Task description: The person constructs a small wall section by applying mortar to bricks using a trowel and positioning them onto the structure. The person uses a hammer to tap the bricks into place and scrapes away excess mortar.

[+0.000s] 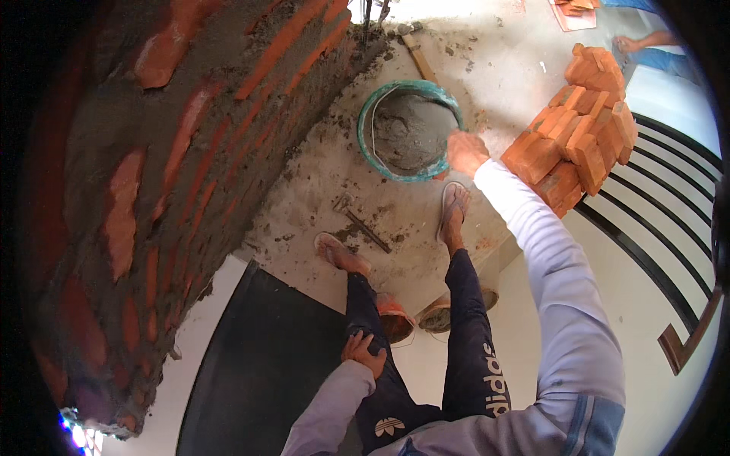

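Note:
A round teal tub with a wire handle stands on the floor ahead of me, and wet grey mortar fills much of it. My right hand is closed at the tub's right rim; whatever its fingers hold is hidden. My left hand lies on my left knee, fingers spread over the dark trousers, with nothing in it. Between my feet and the brick wall, a hammer rests on the floor. Beyond the tub lies another hammer with a wooden handle.
A rough brick wall smeared with mortar rises on the left. Stacked orange bricks stand at right, beside a black railing. Behind my feet are a red bucket and other buckets. Another person's hand shows at far right.

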Tool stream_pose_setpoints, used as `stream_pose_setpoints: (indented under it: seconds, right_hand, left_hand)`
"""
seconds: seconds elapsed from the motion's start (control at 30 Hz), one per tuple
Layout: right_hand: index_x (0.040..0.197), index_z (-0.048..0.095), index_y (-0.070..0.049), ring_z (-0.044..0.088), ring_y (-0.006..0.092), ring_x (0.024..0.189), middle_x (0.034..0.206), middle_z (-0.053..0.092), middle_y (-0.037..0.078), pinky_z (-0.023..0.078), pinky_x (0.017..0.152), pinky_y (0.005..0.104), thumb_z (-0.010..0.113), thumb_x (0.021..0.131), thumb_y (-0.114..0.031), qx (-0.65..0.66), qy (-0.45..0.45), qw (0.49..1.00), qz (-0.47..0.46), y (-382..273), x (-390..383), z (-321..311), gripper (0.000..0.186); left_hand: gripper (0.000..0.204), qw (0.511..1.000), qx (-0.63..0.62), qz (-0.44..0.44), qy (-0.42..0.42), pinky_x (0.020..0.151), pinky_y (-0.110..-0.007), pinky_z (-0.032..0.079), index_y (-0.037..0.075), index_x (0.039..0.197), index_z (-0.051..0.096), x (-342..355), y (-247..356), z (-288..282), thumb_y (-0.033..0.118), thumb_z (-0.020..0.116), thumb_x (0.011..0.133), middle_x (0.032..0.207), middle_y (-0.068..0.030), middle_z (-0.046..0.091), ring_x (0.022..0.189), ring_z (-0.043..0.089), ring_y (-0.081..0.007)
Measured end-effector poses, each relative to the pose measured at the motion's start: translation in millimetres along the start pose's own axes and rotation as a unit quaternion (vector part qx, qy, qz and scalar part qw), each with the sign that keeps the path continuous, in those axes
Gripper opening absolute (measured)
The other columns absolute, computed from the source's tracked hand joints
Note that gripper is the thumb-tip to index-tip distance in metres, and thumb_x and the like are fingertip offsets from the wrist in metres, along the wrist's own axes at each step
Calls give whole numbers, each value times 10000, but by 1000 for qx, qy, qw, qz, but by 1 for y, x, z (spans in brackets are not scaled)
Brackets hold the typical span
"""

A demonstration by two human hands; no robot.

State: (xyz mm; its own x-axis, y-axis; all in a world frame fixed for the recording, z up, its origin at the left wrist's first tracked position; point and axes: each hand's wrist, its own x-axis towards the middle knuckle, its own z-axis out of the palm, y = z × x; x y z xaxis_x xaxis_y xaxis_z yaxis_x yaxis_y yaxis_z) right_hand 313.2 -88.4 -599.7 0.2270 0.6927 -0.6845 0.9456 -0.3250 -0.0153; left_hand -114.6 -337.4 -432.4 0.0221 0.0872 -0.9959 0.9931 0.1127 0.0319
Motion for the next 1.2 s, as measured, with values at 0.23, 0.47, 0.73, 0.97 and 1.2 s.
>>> stream_pose_setpoints:
  seconds: [0.23,0.47,0.73,0.97,1.2]
  right_hand:
    - [812,636,-11,630,250,638,776,651,102,531,545,378,617,860,-146,413,-162,893,73,-53,47,90,144]
    - [971,553,15,532,113,475,649,525,21,471,420,252,578,936,-218,923,-349,120,107,-31,39,110,236]
    - [990,546,-33,532,142,465,697,553,27,448,374,288,521,983,-362,856,-267,438,62,-4,-51,45,330]
    - [1013,584,-33,593,209,663,812,573,110,509,524,358,486,972,-346,296,-171,934,-108,20,30,104,330]
    - [925,682,89,676,399,946,1033,675,262,558,779,448,646,836,-137,111,-27,993,22,0,-19,8,246]
  left_hand:
    - [632,1000,3,0,-26,1207,-443,168,121,1409,499,6,8,-22,433,615,872,1567,-135,291,1469,199,-331]
    - [624,999,49,7,-15,1203,-427,181,144,1396,519,8,14,-30,454,599,861,1569,-108,303,1470,216,-303]
    - [613,998,40,-29,-24,1204,-432,177,151,1398,519,5,19,-33,430,609,860,1574,-97,294,1471,219,-287]
    - [606,999,42,10,-25,1207,-430,169,158,1403,515,11,22,-31,417,605,862,1577,-89,293,1474,215,-279]
    - [607,1000,17,16,-9,1199,-436,202,128,1393,517,8,-2,-23,416,615,868,1555,-147,314,1454,241,-341]
